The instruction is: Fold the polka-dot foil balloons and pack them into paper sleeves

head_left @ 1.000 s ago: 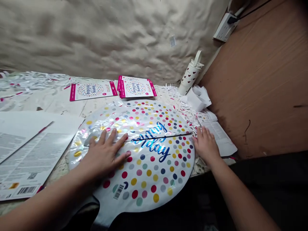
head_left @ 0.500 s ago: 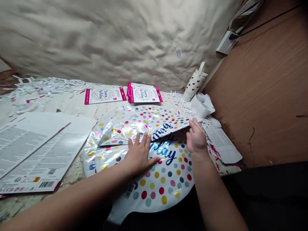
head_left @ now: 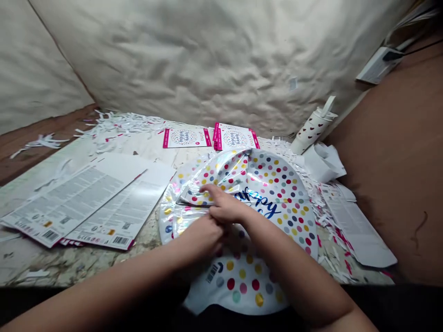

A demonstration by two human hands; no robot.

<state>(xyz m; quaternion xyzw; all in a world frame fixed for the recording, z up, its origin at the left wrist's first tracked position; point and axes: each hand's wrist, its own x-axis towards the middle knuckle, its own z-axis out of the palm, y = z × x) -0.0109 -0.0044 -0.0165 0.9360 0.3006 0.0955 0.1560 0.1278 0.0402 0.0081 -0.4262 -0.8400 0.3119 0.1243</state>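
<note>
A flat foil balloon (head_left: 294,203) with coloured dots and blue "Happy" lettering lies in front of me, part of its upper left folded over. My right hand (head_left: 223,203) reaches across to the left and rests on the folded part, its index finger stretched out. Just below it, my left hand (head_left: 206,233) is over the lower left of the balloon. Its fingers are hidden behind the right hand and forearm. The two hands touch or overlap. A printed barcode (head_left: 212,273) shows near the balloon's lower edge.
Printed card sleeves (head_left: 104,198) lie to the left. Pink-edged balloon packets (head_left: 237,137) lie behind the balloon, beside a single packet (head_left: 187,138). At the right stand a heart-patterned tumbler (head_left: 313,130) and crumpled paper (head_left: 323,162). Paper shreds (head_left: 124,127) litter the back left.
My right hand has moved left from the fold's right end and now crosses over my left hand. The balloon's right part, lifted before, lies spread flat. The view has shifted left.
</note>
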